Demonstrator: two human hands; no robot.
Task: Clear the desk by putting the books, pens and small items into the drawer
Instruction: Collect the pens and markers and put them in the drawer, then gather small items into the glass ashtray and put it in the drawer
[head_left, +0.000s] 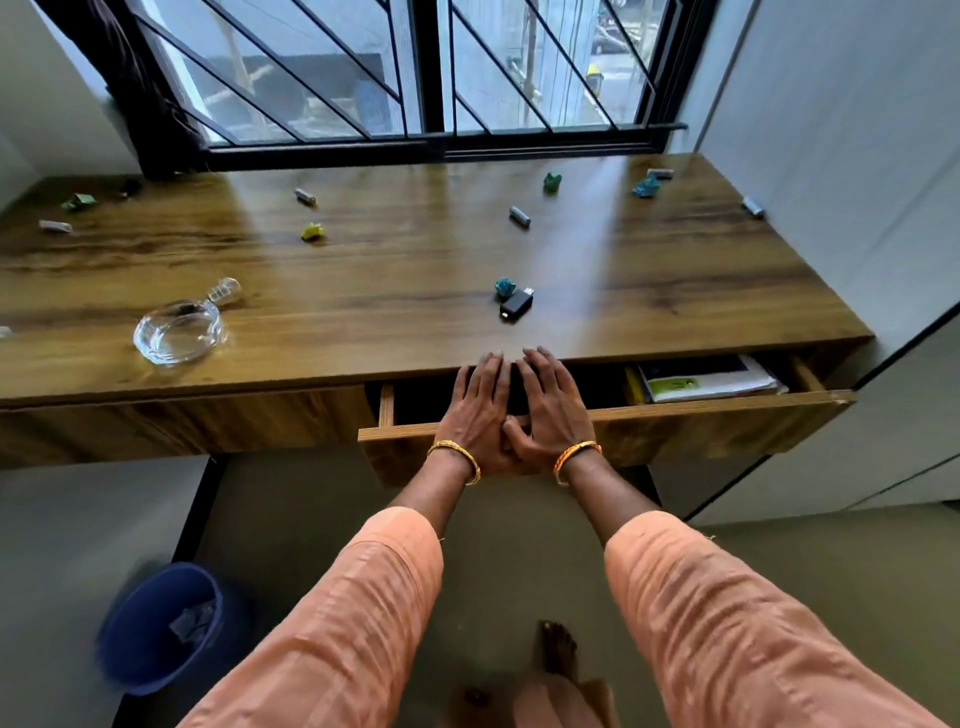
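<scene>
The drawer (701, 410) under the wooden desk (415, 260) stands pulled out. Books and papers (706, 382) lie in its right end. My left hand (478, 410) and my right hand (553, 405) lie side by side over the drawer's dark middle, fingers straight and reaching under the desk edge, thumbs at the drawer front. What is beneath the palms is hidden. On the desk just beyond them lie a black USB stick (516, 304) and a teal paper ball (505, 287). Farther back are a yellow paper scrap (312, 232), a green one (552, 182) and small silver cylinders (519, 216).
A glass ashtray (179, 332) sits at the desk's left front with a clear small bottle (226, 290) behind it. More small items lie along the back corners. A barred window (431, 78) backs the desk. A blue bin (166, 623) stands on the floor at left.
</scene>
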